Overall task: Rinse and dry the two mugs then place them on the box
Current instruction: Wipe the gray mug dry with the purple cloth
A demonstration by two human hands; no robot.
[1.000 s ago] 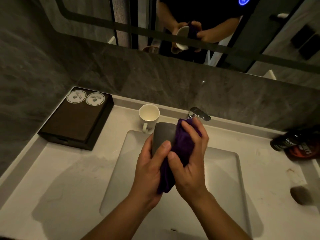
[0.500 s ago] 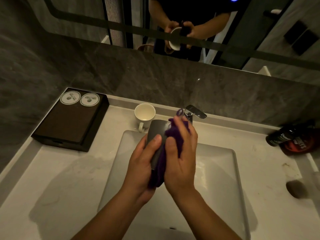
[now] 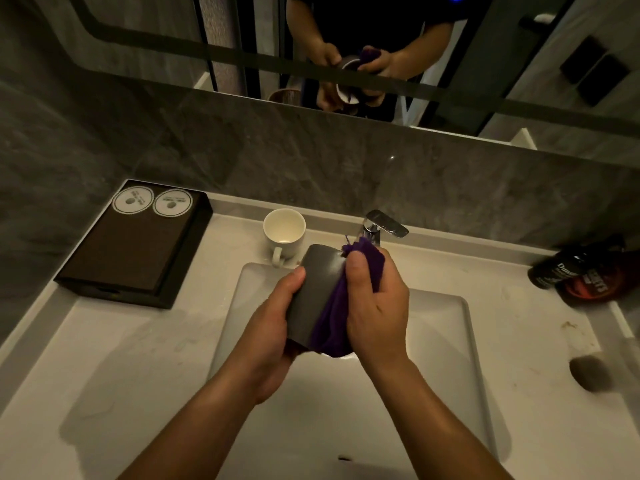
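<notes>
- The left hand (image 3: 277, 327) is wrapped round the side of the dark mug (image 3: 317, 292), with the thumb laid across the face nearest the person.
- The right hand (image 3: 377, 306) clutches a bunched purple cloth (image 3: 332, 323) and presses it against the right side of that mug. The two hands sit close together with the mug and cloth between them.
- The dark mug is held tilted in the air above the sink (image 3: 443, 341), mouth turned away from the person. From here I cannot tell whether the cloth reaches inside it.
- The white mug (image 3: 284, 230) stands upright on the counter (image 3: 138, 375) just beyond the left hand, at the sink's far rim. Its mouth faces up, its pale inside shows, and its handle points back toward the hands.
- The box (image 3: 131, 258) is dark and flat-topped. It lies well to the left of the hands, in the counter's far left corner, with two round white discs (image 3: 133, 200) side by side at its far end.
- A chrome faucet (image 3: 381, 226) rises just beyond the right hand, behind the cloth's top edge.
- Far to the right of the hands two dark bottles (image 3: 554, 271) lie on the counter, and nearer the person on that side is a blurred dark lump (image 3: 588, 372).
- The counter is pale, with darker patches to the left of the hands and brownish marks to the right.
- The wall (image 3: 311, 168) beyond the hands is dark grey stone. The mirror (image 3: 138, 46) above it reflects both hands, the mug's pale inside and the cloth.
</notes>
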